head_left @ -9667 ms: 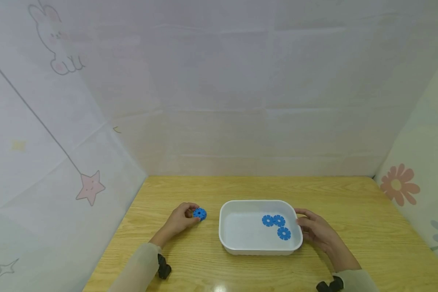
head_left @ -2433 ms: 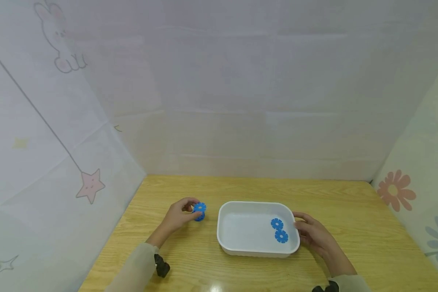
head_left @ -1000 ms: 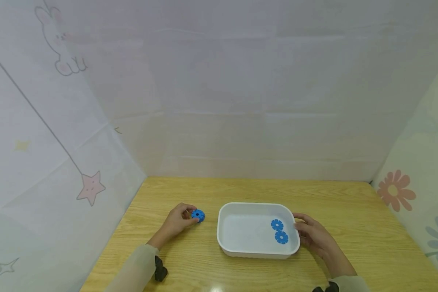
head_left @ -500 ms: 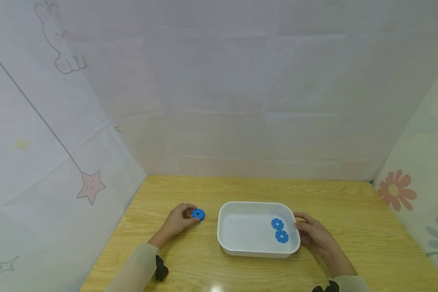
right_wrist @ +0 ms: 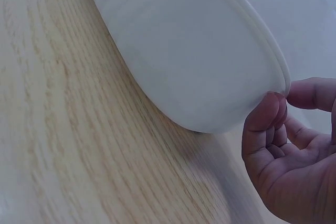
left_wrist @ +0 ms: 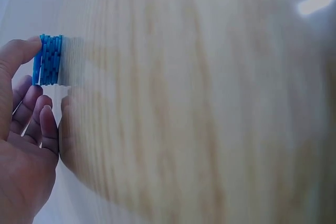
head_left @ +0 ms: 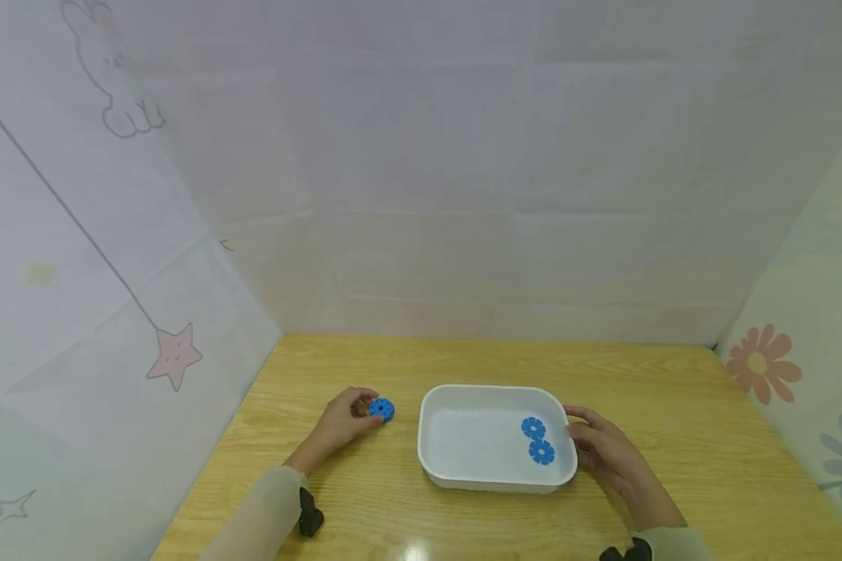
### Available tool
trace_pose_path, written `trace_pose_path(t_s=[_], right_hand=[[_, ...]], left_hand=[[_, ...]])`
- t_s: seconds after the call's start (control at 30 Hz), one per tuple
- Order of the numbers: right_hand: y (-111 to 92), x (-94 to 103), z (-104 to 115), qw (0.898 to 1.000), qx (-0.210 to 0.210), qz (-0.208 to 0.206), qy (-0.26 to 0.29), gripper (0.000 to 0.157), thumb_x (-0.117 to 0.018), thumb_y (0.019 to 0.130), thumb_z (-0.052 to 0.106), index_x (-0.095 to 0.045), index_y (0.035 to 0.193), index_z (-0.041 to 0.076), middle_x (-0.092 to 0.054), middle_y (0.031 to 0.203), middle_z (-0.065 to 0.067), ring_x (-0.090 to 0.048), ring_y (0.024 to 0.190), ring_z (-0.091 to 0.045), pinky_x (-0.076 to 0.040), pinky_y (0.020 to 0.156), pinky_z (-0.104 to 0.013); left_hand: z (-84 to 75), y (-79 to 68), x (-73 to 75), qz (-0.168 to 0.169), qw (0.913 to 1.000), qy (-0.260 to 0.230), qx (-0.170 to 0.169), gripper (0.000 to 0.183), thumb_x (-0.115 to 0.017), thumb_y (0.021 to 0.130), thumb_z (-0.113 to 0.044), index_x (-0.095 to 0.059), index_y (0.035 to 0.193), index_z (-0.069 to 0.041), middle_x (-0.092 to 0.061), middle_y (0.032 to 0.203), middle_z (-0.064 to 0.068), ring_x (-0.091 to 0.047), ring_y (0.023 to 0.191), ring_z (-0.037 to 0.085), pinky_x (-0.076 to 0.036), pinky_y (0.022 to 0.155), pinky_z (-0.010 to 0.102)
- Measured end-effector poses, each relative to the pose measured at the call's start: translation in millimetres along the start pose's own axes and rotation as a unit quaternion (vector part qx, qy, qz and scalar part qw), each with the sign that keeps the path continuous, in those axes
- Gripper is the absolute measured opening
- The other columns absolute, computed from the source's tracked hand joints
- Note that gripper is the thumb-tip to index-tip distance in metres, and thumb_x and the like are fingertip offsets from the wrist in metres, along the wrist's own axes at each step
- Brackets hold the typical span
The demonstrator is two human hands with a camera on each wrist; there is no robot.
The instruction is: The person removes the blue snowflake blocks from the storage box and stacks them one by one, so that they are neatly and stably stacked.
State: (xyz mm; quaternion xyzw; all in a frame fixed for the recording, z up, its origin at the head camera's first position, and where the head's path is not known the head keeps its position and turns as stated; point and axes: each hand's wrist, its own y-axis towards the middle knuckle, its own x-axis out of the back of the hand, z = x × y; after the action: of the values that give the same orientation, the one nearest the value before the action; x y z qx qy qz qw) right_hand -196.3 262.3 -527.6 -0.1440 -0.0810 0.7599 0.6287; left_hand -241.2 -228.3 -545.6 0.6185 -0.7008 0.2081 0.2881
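Note:
In the head view my left hand [head_left: 338,423] is at a stack of blue notched plastic discs [head_left: 381,410] on the table, left of the white tray. The left wrist view shows several discs stacked face to face; thumb and a finger pinch the top disc [left_wrist: 37,67], which sits slightly askew against the others. My right hand [head_left: 606,450] holds the right end of the white tray [head_left: 470,444]. In the right wrist view its thumb and fingers pinch the tray's rim [right_wrist: 281,61]. Two more blue discs, an upper disc [head_left: 528,425] and a lower disc [head_left: 536,457], lie inside the tray's right part.
The wood-grain table [head_left: 365,506] reaches back to a pale cloth backdrop [head_left: 421,195]. Printed cloth walls [head_left: 91,351] stand at left and right. Dark straps [head_left: 310,514] sit at both wrists.
Three discs lay in the tray at first; now two do. The left hand has lowered a disc it held over the stack onto it. The right hand stays at the tray's rim.

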Motion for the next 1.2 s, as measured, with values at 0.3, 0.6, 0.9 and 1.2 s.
trace_pose_path(t_s=[0.3, 0.6, 0.9, 1.2], right_hand=[[0.9, -2.1, -2.0, 1.000, -0.008, -0.017, -0.001, 0.059, -0.065, 0.097, 0.013, -0.041, 0.150, 0.002, -0.069, 0.113, -0.007, -0.064, 0.091, -0.018, -0.057, 0.077, -0.031], [0.9, -2.2, -2.1, 0.999, -0.007, -0.024, -0.020, 0.059, -0.065, 0.098, 0.015, -0.040, 0.151, 0.003, -0.068, 0.115, -0.008, -0.062, 0.092, -0.019, -0.055, 0.078, -0.031], [0.3, -1.5, 3.9, 0.999, -0.006, -0.023, -0.021, 0.059, -0.063, 0.099, 0.014, -0.040, 0.152, 0.004, -0.068, 0.113, -0.008, -0.060, 0.087, -0.019, -0.054, 0.072, -0.028], [2.7, -0.3, -2.5, 0.999, -0.004, -0.027, -0.028, 0.058, -0.063, 0.099, 0.016, -0.040, 0.151, 0.004, -0.068, 0.114, -0.008, -0.061, 0.088, -0.019, -0.055, 0.072, -0.028]], left_hand=[[-5.5, 0.4, 3.1, -0.013, 0.9998, -0.015, -0.001, 0.045, -0.073, 0.095, -0.035, -0.064, 0.132, -0.010, -0.061, 0.118, 0.004, -0.056, 0.097, 0.017, -0.049, 0.078, 0.032], [-43.7, 12.9, 5.0, -0.035, 0.9981, -0.010, -0.049, 0.039, -0.067, 0.099, -0.040, -0.064, 0.130, -0.017, -0.061, 0.121, 0.008, -0.057, 0.094, 0.018, -0.050, 0.075, 0.034], [-111.6, 21.8, -15.8, 0.003, 0.9927, -0.026, -0.118, 0.034, -0.071, 0.097, -0.028, -0.065, 0.129, -0.018, -0.061, 0.116, 0.001, -0.056, 0.092, 0.016, -0.050, 0.075, 0.035], [-150.4, 20.6, -44.3, 0.066, 0.9862, -0.024, -0.150, 0.039, -0.067, 0.099, -0.030, -0.062, 0.135, -0.016, -0.061, 0.121, 0.008, -0.055, 0.092, 0.015, -0.051, 0.075, 0.029]])
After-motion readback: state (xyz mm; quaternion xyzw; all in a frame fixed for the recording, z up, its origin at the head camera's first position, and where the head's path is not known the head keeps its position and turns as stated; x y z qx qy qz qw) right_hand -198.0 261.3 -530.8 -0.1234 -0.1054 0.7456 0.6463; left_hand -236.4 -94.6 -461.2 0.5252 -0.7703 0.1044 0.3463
